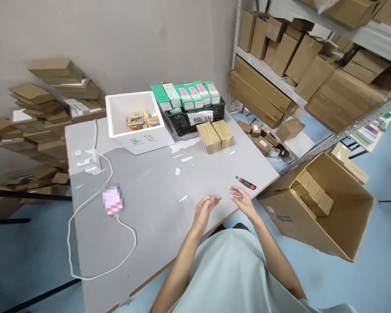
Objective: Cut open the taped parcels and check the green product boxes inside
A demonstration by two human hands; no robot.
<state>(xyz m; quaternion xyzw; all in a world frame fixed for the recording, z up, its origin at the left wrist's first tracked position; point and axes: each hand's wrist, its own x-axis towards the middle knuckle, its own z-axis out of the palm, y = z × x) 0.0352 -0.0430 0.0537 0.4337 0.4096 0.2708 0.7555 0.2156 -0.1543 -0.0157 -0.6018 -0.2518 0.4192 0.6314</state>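
My left hand [206, 209] hovers over the near edge of the grey table [150, 195], fingers stretched out and nothing in it. Facing it, a short gap away, my right hand [241, 201] has its fingers apart and is empty too. Just beyond the right hand lies a black and red utility knife [246, 182] near the table's right edge. Further back, two small brown cardboard boxes [215, 135] stand side by side in front of a black plastic crate [182, 124] with green and white product boxes [195, 93] in it.
A white foam box [140, 143] holds several small packets. A white cable [135, 243] loops across the table's left side. On the right stands a large open carton [313, 230] with small boxes inside, below loaded shelves [270, 69]. Stacked cartons [48, 117] fill the left.
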